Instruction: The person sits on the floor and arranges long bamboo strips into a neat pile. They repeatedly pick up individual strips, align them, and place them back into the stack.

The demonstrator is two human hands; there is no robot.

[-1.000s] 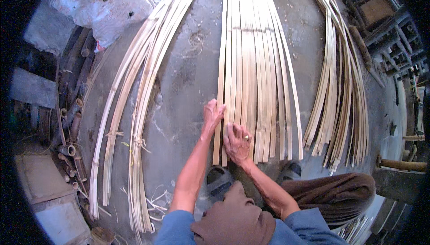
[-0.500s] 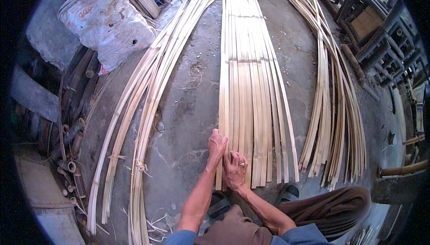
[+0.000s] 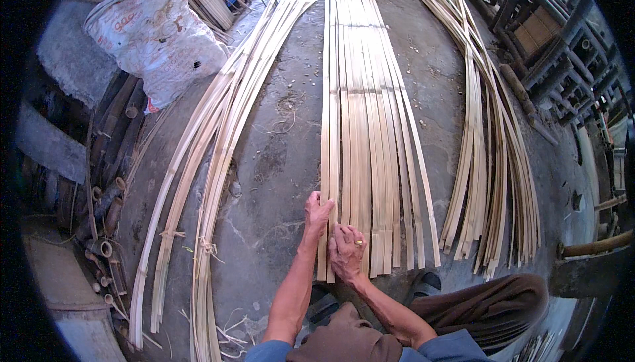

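Long, pale bamboo strips [image 3: 362,137] lie side by side on the floor in front of me, their near ends close to my feet. My left hand [image 3: 318,212] is closed on the outermost bamboo strip [image 3: 325,163] at the left edge of the row. Lower and to the right, my right hand [image 3: 347,253], a ring on one finger, has its fingers curled over the near part of the left-hand strips. Its fingertips are partly hidden. The strips fan slightly apart on the right side of the row.
A loose bundle of bamboo strips [image 3: 228,124], tied near its lower end, lies at left. Another bundle [image 3: 486,157] lies at right. A white sack [image 3: 155,38] and bamboo poles [image 3: 116,127] stand far left; a wooden rack [image 3: 562,64] is at right.
My right hand has closed more over the strips, its fingers now more bunched. The left-edge strips have shifted slightly, and my left hand stays at the row's left edge.
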